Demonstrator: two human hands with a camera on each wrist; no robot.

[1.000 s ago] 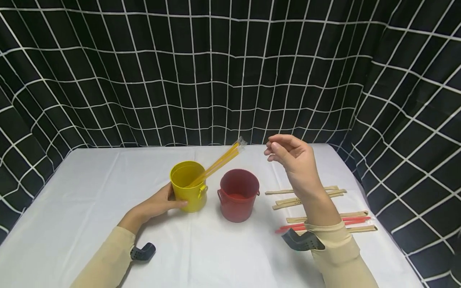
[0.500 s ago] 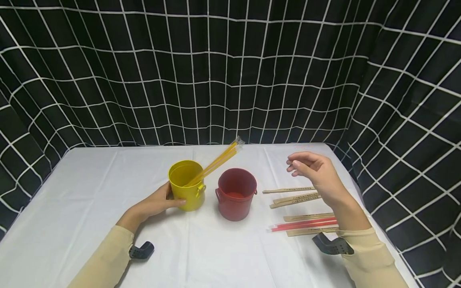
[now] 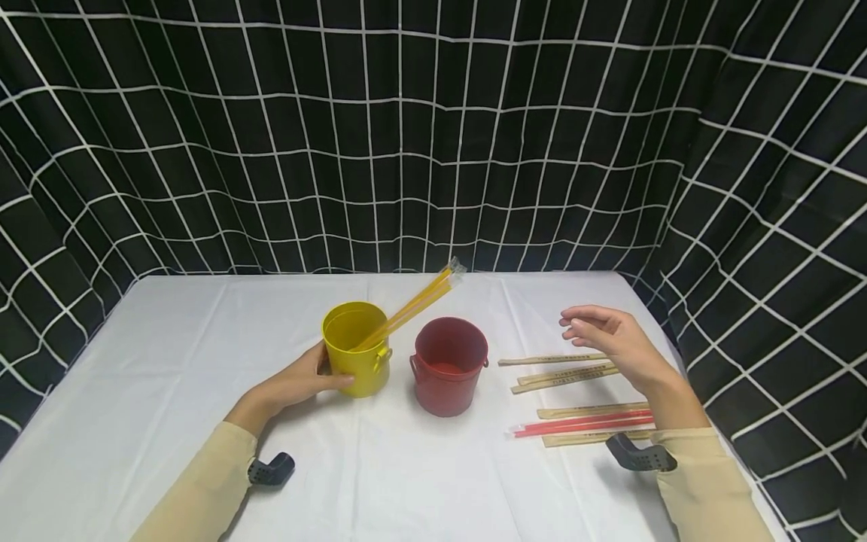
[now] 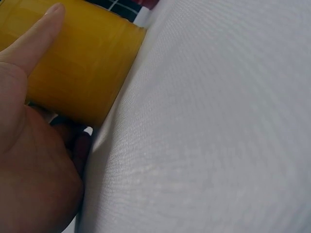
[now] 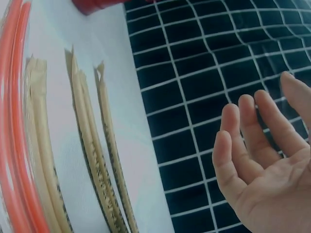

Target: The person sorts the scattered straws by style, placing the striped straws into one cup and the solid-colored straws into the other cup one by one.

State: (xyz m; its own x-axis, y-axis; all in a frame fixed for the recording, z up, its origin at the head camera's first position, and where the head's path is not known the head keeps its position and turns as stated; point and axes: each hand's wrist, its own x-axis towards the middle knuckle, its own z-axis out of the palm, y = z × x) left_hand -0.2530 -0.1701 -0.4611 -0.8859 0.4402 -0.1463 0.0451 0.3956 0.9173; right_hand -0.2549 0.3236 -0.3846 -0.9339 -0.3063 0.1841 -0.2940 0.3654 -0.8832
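So, you look to be between pick-ups: your left hand (image 3: pixel 294 382) steadies the yellow bucket (image 3: pixel 368 378), while your right hand (image 3: pixel 615 337) has hold of nothing. The left hand wraps the bucket's left side, thumb laid along the near wall and fingers round behind. Yellow straws (image 3: pixel 420 306), with clear wrapping at their upper ends, stand inside it and lean over the rim towards the right and far side. Just right of it, apart, the red bucket (image 3: pixel 445 393) stands upright on the bench (image 3: pixel 420 474). Your right hand hangs above the right side, fingers loosely curved, a gap between thumb and fingertips. On the bench there, red straws (image 3: pixel 562 429) lie between tan paper-wrapped sticks (image 5: pixel 91 150), with more of these sticks farther off.

The next move seems to call for a pick-up from that group. If you choose the red straws, bring the right hand down and nearer, then pinch them together without dragging the sticks alongside.
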